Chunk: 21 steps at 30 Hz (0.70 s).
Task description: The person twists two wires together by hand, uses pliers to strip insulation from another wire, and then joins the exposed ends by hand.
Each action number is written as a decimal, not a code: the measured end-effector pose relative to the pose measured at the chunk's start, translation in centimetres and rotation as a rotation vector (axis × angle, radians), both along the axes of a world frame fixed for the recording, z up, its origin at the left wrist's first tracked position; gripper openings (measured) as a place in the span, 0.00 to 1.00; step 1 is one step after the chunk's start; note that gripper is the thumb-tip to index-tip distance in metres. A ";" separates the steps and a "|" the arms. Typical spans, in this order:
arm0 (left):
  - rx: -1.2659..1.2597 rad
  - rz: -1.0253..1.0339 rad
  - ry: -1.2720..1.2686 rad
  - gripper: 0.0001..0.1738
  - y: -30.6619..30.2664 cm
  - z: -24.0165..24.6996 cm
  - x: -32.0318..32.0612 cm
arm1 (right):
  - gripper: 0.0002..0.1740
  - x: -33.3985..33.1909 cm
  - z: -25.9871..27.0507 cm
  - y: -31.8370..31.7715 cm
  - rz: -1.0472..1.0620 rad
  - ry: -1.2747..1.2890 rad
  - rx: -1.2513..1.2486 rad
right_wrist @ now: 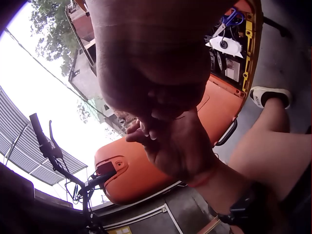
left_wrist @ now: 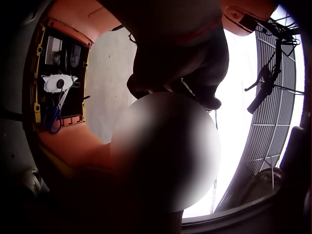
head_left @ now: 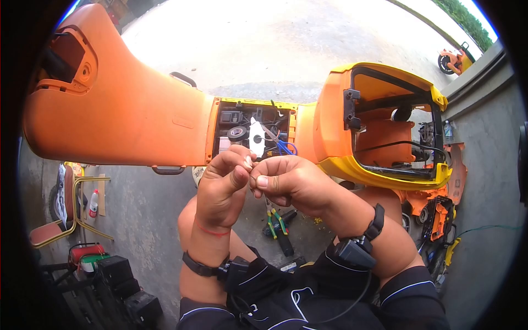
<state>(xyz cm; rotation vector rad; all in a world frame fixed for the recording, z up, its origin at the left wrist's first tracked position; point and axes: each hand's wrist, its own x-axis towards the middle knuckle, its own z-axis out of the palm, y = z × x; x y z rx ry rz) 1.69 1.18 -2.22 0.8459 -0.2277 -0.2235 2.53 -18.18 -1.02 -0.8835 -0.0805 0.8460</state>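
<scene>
Both hands meet in front of the open bay of an orange scooter body [head_left: 143, 121]. My left hand [head_left: 223, 179], palm turned up, pinches a thin, dark wire-like strand [head_left: 252, 177] between thumb and fingers. Close against it, my right hand [head_left: 291, 181] pinches the same strand with thumb and forefinger. The fingers hide most of the strand. Just beyond the fingertips, a white sheet-like piece [head_left: 257, 137] with a dark round spot lies in the bay. Blue-handled scissors [head_left: 286, 147] rest over its right side, and a roll of tape [head_left: 237, 133] sits to its left.
Pliers with green-yellow handles [head_left: 276, 223] are below the hands, near a black tool [head_left: 285, 242]. A yellow-edged orange frame [head_left: 330, 165] rises on the right. Black blocks [head_left: 124, 286] stand at lower left, by a folding chair [head_left: 77, 203]. Loose orange parts [head_left: 440, 214] lie at right.
</scene>
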 end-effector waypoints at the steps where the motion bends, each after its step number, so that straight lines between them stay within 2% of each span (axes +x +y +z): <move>1: 0.017 -0.023 0.052 0.08 0.1 0.3 0.0 | 0.09 0.0 0.0 -0.1 -0.045 -0.026 -0.011; 2: 0.033 -0.045 0.105 0.08 0.2 0.5 0.1 | 0.09 -0.1 0.4 -0.1 -0.047 -0.026 -0.009; 4: 0.053 -0.027 0.091 0.07 0.3 0.2 0.3 | 0.11 -0.1 1.3 -0.2 -0.122 -0.211 -0.234; 5: 0.071 -0.007 0.077 0.07 0.3 -0.1 0.4 | 0.11 -0.2 1.0 -0.1 -0.121 -0.212 -0.235; 7: 0.080 0.031 0.059 0.07 0.2 -0.4 0.6 | 0.10 -0.5 0.6 0.4 -0.316 -0.550 -0.295; 8: 0.090 0.069 0.041 0.08 0.1 -0.4 0.7 | 0.10 -0.7 0.8 0.3 -0.316 -0.550 -0.294; 10: 0.083 0.078 0.052 0.07 -0.1 -0.4 0.6 | 0.09 -1.1 2.1 0.2 -0.412 -0.930 -0.675; 11: 0.075 0.087 0.063 0.07 -0.1 -0.4 0.6 | 0.09 -1.1 1.9 0.3 -0.413 -0.930 -0.675; 13: 0.077 0.099 0.078 0.07 -0.2 -0.6 0.6 | 0.09 -1.2 1.3 0.8 -0.548 -1.141 -0.767; 18: 0.057 0.121 0.098 0.07 -0.4 -1.0 0.5 | 0.08 -1.4 1.4 1.0 -0.570 -1.166 -0.794; 21: -0.060 0.088 0.169 0.08 -0.9 -1.0 0.3 | 0.08 -1.4 1.0 1.1 -0.586 -1.163 -0.778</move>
